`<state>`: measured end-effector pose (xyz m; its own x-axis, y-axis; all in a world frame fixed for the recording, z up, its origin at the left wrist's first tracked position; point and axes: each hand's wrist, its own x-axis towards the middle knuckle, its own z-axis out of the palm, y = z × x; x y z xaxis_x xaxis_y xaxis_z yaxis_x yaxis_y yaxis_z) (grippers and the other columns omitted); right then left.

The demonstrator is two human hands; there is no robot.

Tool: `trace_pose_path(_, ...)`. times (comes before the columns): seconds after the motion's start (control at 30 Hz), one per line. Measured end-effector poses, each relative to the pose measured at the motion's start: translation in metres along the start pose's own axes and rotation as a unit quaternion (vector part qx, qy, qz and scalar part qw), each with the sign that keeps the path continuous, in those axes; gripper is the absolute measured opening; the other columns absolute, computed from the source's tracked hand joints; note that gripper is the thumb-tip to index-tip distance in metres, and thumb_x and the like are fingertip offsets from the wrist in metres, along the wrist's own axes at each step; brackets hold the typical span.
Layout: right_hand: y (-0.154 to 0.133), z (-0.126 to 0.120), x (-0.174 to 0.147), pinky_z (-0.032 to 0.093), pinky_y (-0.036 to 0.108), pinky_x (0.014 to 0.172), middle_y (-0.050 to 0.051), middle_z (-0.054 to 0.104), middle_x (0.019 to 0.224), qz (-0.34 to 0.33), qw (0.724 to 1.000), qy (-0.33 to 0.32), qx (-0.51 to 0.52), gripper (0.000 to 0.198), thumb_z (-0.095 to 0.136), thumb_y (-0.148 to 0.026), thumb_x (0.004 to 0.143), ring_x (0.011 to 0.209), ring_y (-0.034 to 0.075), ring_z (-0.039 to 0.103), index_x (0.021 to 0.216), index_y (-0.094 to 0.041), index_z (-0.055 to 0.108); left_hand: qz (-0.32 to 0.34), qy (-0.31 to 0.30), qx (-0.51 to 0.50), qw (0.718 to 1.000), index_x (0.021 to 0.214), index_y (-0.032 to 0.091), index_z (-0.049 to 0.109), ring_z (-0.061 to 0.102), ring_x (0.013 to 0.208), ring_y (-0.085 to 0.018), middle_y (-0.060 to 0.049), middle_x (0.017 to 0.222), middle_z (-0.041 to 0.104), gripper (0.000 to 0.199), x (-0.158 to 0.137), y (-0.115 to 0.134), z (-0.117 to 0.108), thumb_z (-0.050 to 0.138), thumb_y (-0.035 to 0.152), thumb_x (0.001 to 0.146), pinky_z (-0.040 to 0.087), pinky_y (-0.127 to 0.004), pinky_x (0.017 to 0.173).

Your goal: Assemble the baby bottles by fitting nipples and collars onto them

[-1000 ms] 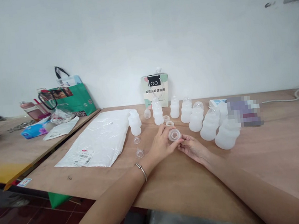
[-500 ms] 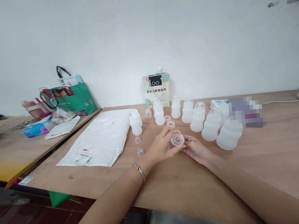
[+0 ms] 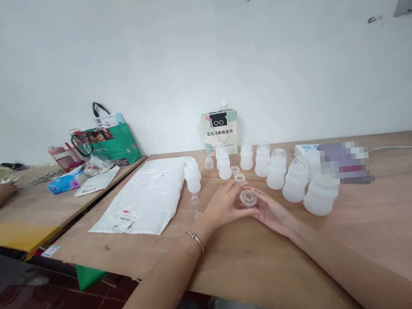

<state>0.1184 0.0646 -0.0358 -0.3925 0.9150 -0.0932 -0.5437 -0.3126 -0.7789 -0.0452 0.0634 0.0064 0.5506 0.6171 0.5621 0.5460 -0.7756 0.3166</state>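
Both my hands are closed round a translucent baby bottle collar ring (image 3: 248, 198), above the table; a round piece like a nipple's base sits inside it. My left hand (image 3: 228, 202) grips it from the left, thumb below and fingers above. From the right, my right hand (image 3: 274, 212) holds its near side, its fingertips partly hidden. Just beyond lie a loose collar ring (image 3: 240, 177) and another ring (image 3: 235, 170). Left of my left hand, a clear nipple (image 3: 195, 199) rests by a frosted bottle (image 3: 193, 179), with a second nipple (image 3: 197, 214) partly behind my wrist.
Several frosted bottles (image 3: 276, 174) with clear caps curve along the right. A cap (image 3: 208, 162) stands near a paper bag (image 3: 220, 131) at the wall. Left lies a white mailing bag (image 3: 137, 195). Another person's hand (image 3: 3, 192) rests on the left table, near a green bag (image 3: 121, 143).
The view has shifted, so the scene sits lower and further right. My right hand's fingers now wrap more around the collar ring. Another person's hand has come into view at the left.
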Motion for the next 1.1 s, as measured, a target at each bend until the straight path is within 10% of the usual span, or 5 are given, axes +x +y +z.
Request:
trace_pose_path(0.13, -0.001, 0.0, 0.0, 0.049, 0.027, 0.08, 0.003, 0.068, 0.087, 0.012, 1.0, 0.004, -0.019, 0.02, 0.058, -0.033, 0.08, 0.083, 0.014, 0.065, 0.098, -0.024, 0.059, -0.113, 0.133, 0.07, 0.982, 0.103, 0.018, 0.052, 0.055, 0.078, -0.014, -0.006, 0.094, 0.059, 0.024, 0.018, -0.017, -0.03, 0.037, 0.031, 0.09, 0.045, -0.029, 0.075)
trace_pose_path(0.43, 0.0, 0.003, -0.002, 0.049, 0.027, 0.079, 0.002, 0.067, 0.087, 0.002, 0.998, -0.013, -0.056, 0.022, 0.062, -0.032, 0.077, 0.078, 0.012, 0.065, 0.096, -0.023, 0.06, -0.274, 0.044, 0.223, 0.934, 0.093, 0.01, 0.059, 0.058, 0.091, -0.023, -0.016, 0.097, 0.06, 0.024, 0.077, -0.085, -0.05, 0.04, 0.008, 0.078, 0.044, -0.034, 0.079)
trace_pose_path(0.7, -0.001, 0.006, -0.003, 0.049, 0.027, 0.079, 0.003, 0.067, 0.083, -0.006, 0.998, -0.011, -0.055, 0.02, 0.058, -0.033, 0.079, 0.077, 0.013, 0.065, 0.097, -0.022, 0.058, -0.214, 0.089, 0.218, 0.948, 0.095, 0.018, 0.059, 0.057, 0.09, -0.019, -0.008, 0.099, 0.062, 0.031, 0.088, -0.046, -0.065, 0.03, 0.025, 0.088, 0.043, -0.03, 0.081)
trace_pose_path(0.93, 0.0, 0.004, -0.001, 0.05, 0.027, 0.078, 0.003, 0.067, 0.083, -0.001, 0.999, -0.002, -0.053, 0.018, 0.056, -0.028, 0.079, 0.077, 0.013, 0.065, 0.095, -0.022, 0.058, -0.31, 0.031, 0.246, 0.918, 0.09, 0.013, 0.061, 0.057, 0.1, -0.026, -0.014, 0.101, 0.064, 0.052, 0.062, -0.068, -0.127, 0.019, 0.044, 0.089, 0.04, -0.037, 0.089)
trace_pose_path(1.1, 0.001, 0.004, 0.001, 0.05, 0.027, 0.077, 0.003, 0.067, 0.083, 0.002, 0.999, -0.003, -0.053, 0.017, 0.055, -0.028, 0.079, 0.077, 0.013, 0.065, 0.095, -0.022, 0.058, -0.421, -0.06, 0.211, 0.88, 0.101, 0.012, 0.056, 0.058, 0.1, -0.033, -0.019, 0.111, 0.06, 0.074, 0.016, -0.093, -0.123, 0.047, 0.074, 0.062, 0.044, -0.037, 0.079)
